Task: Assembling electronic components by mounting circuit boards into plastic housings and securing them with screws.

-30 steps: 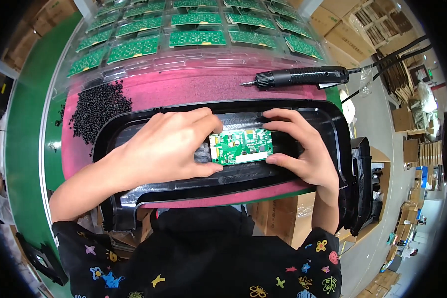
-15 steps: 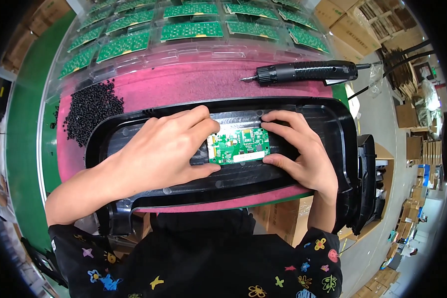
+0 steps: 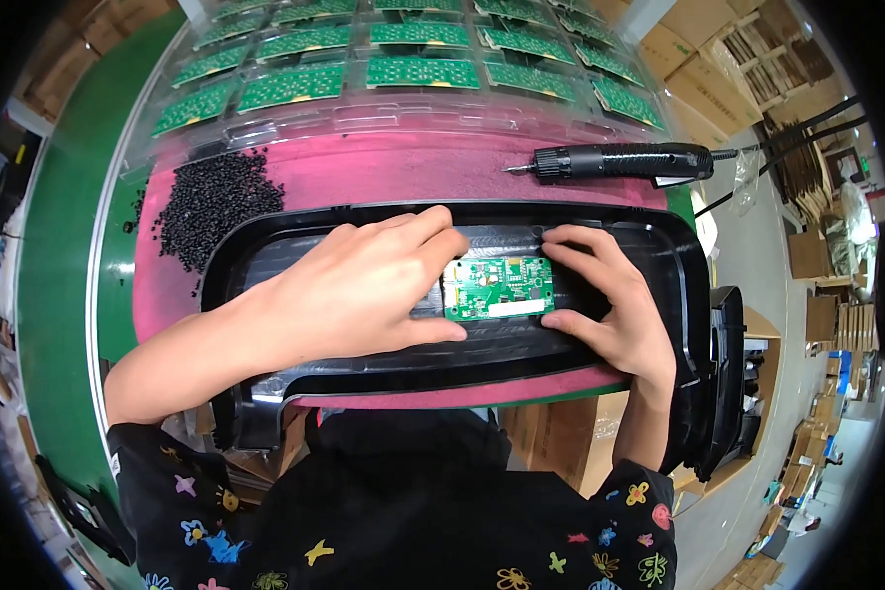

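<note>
A small green circuit board (image 3: 513, 287) lies in the shallow black plastic housing (image 3: 383, 366), a white strip along its near edge and pale connectors at its left end. My left hand (image 3: 364, 280) grips the board's left end, fingers bent at the far corner and thumb by the near one. At the opposite end my right hand (image 3: 615, 300) has its fingertips at the far right corner and its thumb against the near right corner. The fingers partly cover the board's left edge. Whether the board sits flush on the housing floor I cannot tell.
Beyond the housing lies a black electric screwdriver (image 3: 619, 163), bit pointing left, on the pink mat (image 3: 393, 167). A heap of small black screws (image 3: 216, 206) spreads at the left. Clear trays of green circuit boards (image 3: 423, 71) stand behind. Black plastic parts (image 3: 726, 383) fill a box at the right.
The whole view has shifted, so the bench appears slightly farther right. Both hands remain at the board's two ends, and the board stays in the housing.
</note>
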The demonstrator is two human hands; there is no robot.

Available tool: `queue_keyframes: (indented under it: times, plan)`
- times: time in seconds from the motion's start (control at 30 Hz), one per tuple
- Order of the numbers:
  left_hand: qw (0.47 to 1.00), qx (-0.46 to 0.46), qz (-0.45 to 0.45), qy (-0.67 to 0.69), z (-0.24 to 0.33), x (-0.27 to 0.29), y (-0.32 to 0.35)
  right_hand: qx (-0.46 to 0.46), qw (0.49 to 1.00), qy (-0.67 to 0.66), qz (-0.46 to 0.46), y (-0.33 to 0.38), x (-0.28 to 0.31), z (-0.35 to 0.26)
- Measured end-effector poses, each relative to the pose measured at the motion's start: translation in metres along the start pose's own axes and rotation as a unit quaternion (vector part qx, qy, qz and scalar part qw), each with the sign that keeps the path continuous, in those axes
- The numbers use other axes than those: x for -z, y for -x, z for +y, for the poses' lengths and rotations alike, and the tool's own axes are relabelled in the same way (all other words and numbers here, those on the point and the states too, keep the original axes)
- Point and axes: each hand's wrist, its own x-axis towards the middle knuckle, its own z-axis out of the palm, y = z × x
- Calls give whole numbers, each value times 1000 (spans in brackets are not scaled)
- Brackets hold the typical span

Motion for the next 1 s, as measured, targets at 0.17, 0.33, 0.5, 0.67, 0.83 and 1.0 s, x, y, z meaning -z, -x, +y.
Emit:
queue_keyframes:
  times: [0.17, 0.33, 0.5, 0.67, 0.83, 1.0]
  plan:
    - [970, -26, 240, 6, -14, 35, 8, -80, 976, 132, 154, 8, 19, -26]
    - [964, 175, 155, -125, -55, 77, 47, -126, 903, 329, 246, -4, 80, 8]
    - [968, 196, 52, -147, -87, 65, 59, -263, 955, -24, 137, -31, 111, 48]
    - [967, 194, 77, -147, -91, 57, 53, -29, 905, 64, 418, -68, 81, 40]
    - [971, 171, 122, -111, -101, 51, 59, 19, 922, -192, 336, -109, 20, -5]
    - [972, 178, 123, -93, -96, 55, 52, 37, 839, -463, 282, -116, 13, -17]
